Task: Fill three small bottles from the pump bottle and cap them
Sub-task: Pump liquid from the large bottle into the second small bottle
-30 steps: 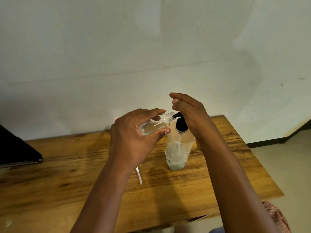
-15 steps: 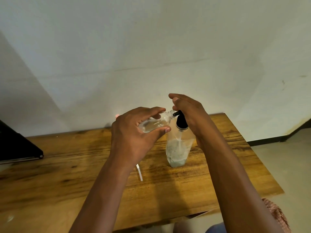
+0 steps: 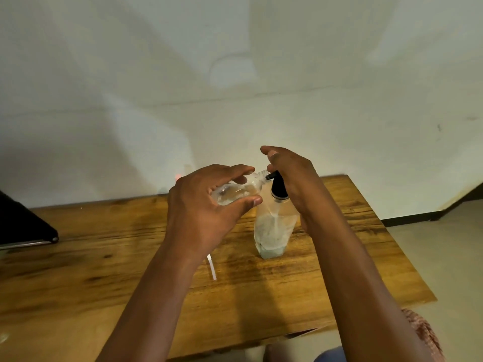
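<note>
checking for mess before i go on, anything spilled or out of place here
No spill shows on the table. One stray thing: a thin white strip lies loose by the left forearm. The small bottle is tilted on purpose, mouth at the pump bottle spout.

The pump head (image 3: 277, 184) sits lower under the right hand (image 3: 292, 176) than a second ago. The small bottle (image 3: 236, 189) tilts slightly more toward nine o'clock.

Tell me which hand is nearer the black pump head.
Right. The right hand rests on top of the black pump head; the left hand is beside it, holding the small bottle to its nozzle.
</note>
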